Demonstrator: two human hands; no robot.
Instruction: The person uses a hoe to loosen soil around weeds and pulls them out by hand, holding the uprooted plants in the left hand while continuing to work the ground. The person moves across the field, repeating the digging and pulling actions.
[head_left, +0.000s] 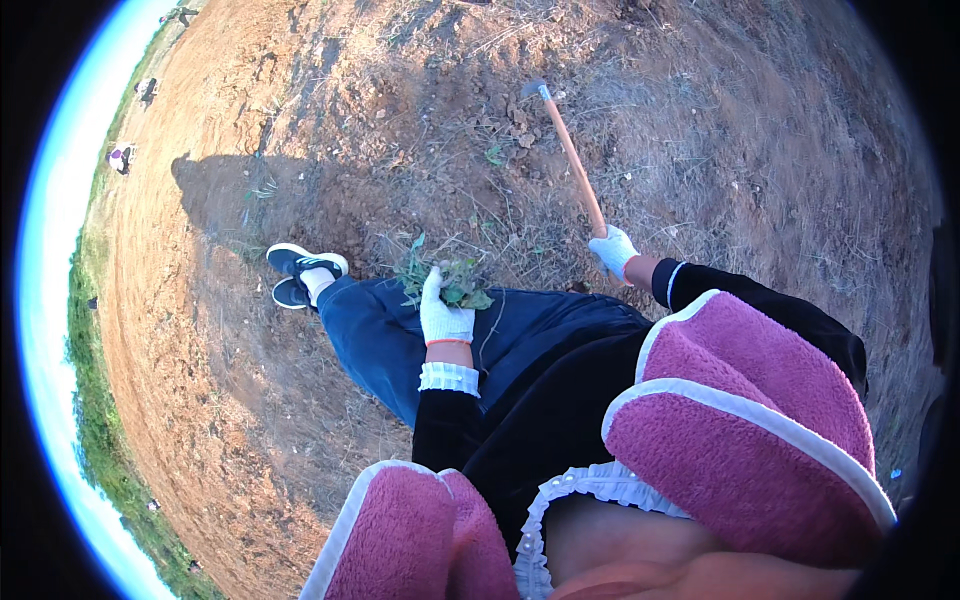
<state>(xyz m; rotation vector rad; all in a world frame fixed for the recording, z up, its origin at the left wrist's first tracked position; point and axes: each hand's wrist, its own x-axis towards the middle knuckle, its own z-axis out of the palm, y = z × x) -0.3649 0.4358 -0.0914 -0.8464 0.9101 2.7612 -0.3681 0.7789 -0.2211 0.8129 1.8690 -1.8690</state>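
Observation:
My left hand, in a white knitted glove, is closed round a bunch of green leafy weeds in front of my dark blue trousers. A long thin stem trails down from the bunch. My right hand, gloved too, grips the end of the wooden handle of a small hoe. That handle slants up and to the left, away from my body. The hoe's metal blade is at the far end, over or on the dry soil; contact is unclear.
Dry, cloddy soil with straw and small weeds surrounds me. My dark shoes are at the left, near my shadow. Several people are far off along the left side, one a crouching person, near a green strip of plants.

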